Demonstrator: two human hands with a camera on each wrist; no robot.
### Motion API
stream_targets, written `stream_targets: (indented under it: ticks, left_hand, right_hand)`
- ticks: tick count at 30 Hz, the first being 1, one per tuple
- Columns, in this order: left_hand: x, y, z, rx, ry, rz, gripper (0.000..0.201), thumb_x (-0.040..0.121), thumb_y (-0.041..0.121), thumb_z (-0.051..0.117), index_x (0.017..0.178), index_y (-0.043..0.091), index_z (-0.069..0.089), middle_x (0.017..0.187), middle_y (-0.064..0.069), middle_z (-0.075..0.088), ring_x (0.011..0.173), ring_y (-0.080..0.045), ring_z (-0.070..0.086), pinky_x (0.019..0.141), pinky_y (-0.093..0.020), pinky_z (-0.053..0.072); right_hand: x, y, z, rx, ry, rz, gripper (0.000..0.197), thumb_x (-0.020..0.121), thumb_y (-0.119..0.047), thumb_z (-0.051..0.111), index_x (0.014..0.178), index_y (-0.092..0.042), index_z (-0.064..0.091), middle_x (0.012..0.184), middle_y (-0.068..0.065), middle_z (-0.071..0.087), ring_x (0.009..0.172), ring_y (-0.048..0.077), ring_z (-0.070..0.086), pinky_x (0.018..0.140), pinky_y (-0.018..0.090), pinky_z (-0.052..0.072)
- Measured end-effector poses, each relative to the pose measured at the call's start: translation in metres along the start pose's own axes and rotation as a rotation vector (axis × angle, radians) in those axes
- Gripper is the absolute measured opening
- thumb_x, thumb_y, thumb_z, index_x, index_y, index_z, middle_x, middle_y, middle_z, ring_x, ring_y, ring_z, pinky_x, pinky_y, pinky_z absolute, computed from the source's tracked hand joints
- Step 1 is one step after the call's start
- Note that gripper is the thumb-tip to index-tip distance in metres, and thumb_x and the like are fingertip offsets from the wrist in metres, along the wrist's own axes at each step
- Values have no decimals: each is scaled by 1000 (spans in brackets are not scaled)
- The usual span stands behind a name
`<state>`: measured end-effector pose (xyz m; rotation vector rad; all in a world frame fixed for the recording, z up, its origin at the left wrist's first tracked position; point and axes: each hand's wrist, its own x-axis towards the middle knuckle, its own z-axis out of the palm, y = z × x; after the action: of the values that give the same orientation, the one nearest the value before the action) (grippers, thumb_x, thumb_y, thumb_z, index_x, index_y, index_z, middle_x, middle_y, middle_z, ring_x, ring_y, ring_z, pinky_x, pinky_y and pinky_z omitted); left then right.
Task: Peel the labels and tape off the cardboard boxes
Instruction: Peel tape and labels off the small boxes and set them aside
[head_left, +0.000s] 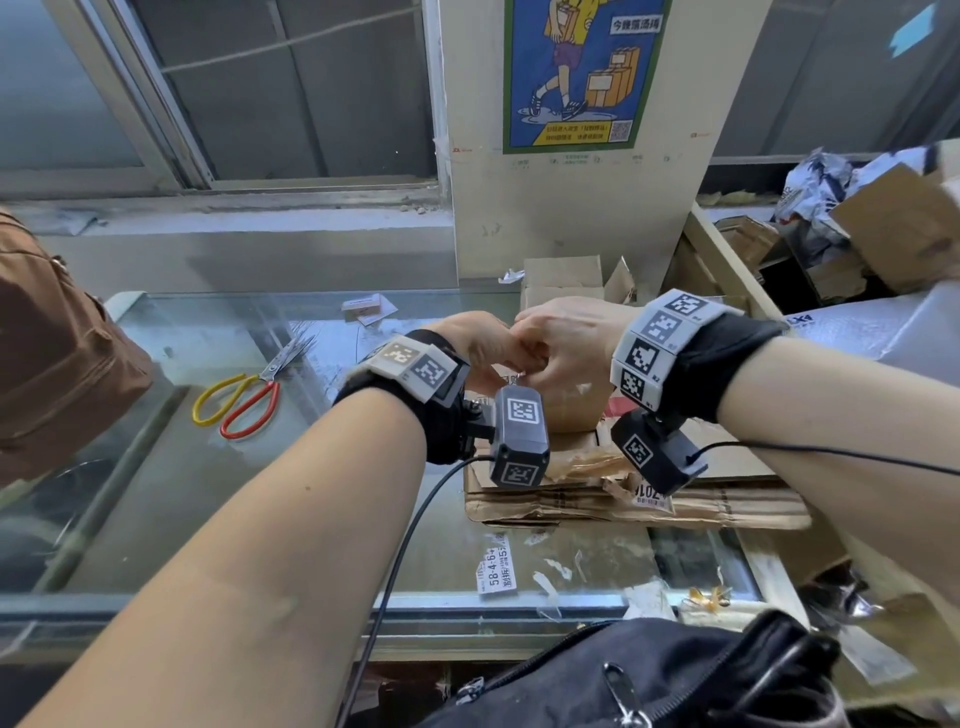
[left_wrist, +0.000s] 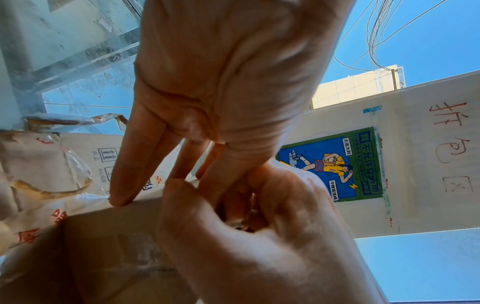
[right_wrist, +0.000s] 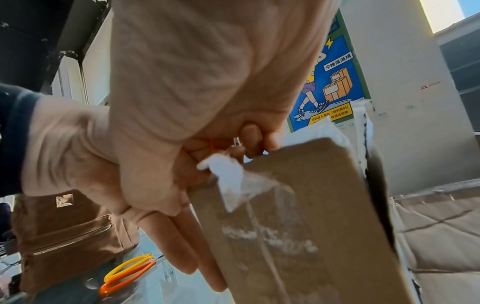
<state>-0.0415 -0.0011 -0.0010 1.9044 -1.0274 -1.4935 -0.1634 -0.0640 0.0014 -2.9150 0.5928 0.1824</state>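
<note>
The box (right_wrist: 298, 226) stands on end atop flattened cardboard (head_left: 649, 506) on the tabletop (head_left: 218, 467). Left hand (head_left: 475, 338) steadies it, fingers straight; right hand (head_left: 569, 338) pinches a white label scrap (right_wrist: 228, 174) at its top edge.

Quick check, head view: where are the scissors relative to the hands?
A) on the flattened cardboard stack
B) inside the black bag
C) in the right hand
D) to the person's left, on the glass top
D: the scissors lie on the glass top, left of the left hand and right hand, which meet at the cardboard box.
</note>
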Motion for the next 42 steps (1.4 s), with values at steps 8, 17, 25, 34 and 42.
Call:
stream_targets:
  ticks: [8, 17, 25, 34, 42]
  left_hand:
    - [1, 2, -1, -2, 15, -18, 24, 87, -1, 63, 110, -7, 62, 96, -19, 68, 82, -33, 67, 75, -38, 58]
    - [5, 7, -4, 112, -18, -25, 18, 88, 5, 66, 105, 1, 62, 106, -17, 67, 110, -39, 63, 100, -51, 47]
    - [6, 6, -7, 71, -42, -29, 17, 90, 11, 66, 104, 2, 61, 121, -19, 64, 113, -39, 61, 103, -50, 45]
    - [8, 9, -4, 50, 9, -21, 28, 88, -1, 61, 116, -5, 62, 108, -19, 69, 93, -35, 67, 96, -47, 51]
    - [6, 8, -4, 36, 38, -32, 22, 84, 6, 71, 104, -3, 67, 104, -16, 71, 100, -33, 67, 97, -43, 51]
  right_hand:
    - [1, 1, 6, -165, 171, -21, 31, 82, -46, 62, 69, -20, 52, 76, -4, 54, 71, 16, 49, 63, 25, 37]
    - [4, 10, 10, -19, 302, -283, 29, 62, -23, 85, 55, -11, 59, 78, 7, 53, 70, 20, 49, 58, 31, 44]
    - [3, 11, 3, -27, 214, -195, 30, 70, -21, 79, 61, -19, 51, 72, -8, 44, 65, 14, 43, 75, 37, 43]
    - [-5, 12, 0, 7, 108, -95, 16, 87, -23, 64, 83, -15, 50, 76, 0, 52, 68, 21, 47, 62, 26, 30]
    - [-20, 10, -10, 162, 166, 102, 49, 75, -36, 77, 110, -12, 53, 103, -2, 41, 88, 15, 45, 75, 26, 42]
